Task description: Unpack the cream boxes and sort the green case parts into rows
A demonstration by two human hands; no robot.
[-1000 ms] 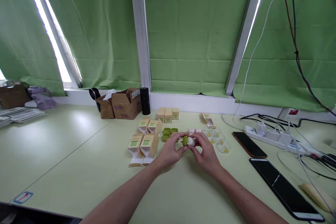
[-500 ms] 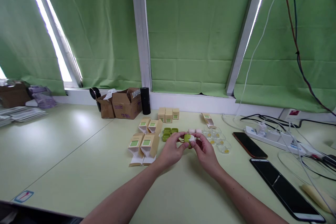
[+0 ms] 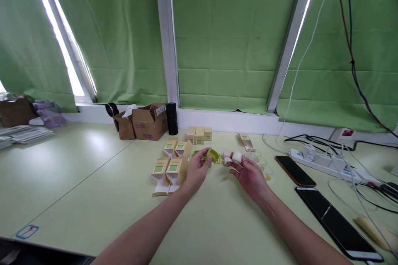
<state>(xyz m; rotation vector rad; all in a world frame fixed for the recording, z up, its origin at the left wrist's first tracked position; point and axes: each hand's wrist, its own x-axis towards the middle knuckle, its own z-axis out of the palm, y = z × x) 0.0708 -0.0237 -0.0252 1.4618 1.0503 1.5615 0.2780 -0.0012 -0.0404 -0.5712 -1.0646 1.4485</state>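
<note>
My left hand (image 3: 198, 168) is closed on a small olive-green case (image 3: 212, 155), which looks hollow, with its opening toward the right. Between the fingertips of my right hand (image 3: 250, 173) is a small rounded white piece (image 3: 236, 157), apart from the green case. Beside it, pale pinkish-white pieces (image 3: 226, 156) lie on the table. Other green cases are mostly hidden behind my left hand. Clear plastic shells (image 3: 255, 156) with yellow spots lie behind my right hand and are partly covered by it.
Opened small kraft boxes (image 3: 173, 168) stand left of my left hand. Closed small boxes (image 3: 199, 136) and one flattened box (image 3: 246, 142) lie farther back. Two phones (image 3: 295, 170), a power strip (image 3: 326, 162) and cables are on the right. Cardboard cartons (image 3: 149, 122) and a black cylinder (image 3: 171, 119) stand at the back left.
The white piece has come out of the green case. My hands have moved apart, the left one holding the case and the right one the white piece.
</note>
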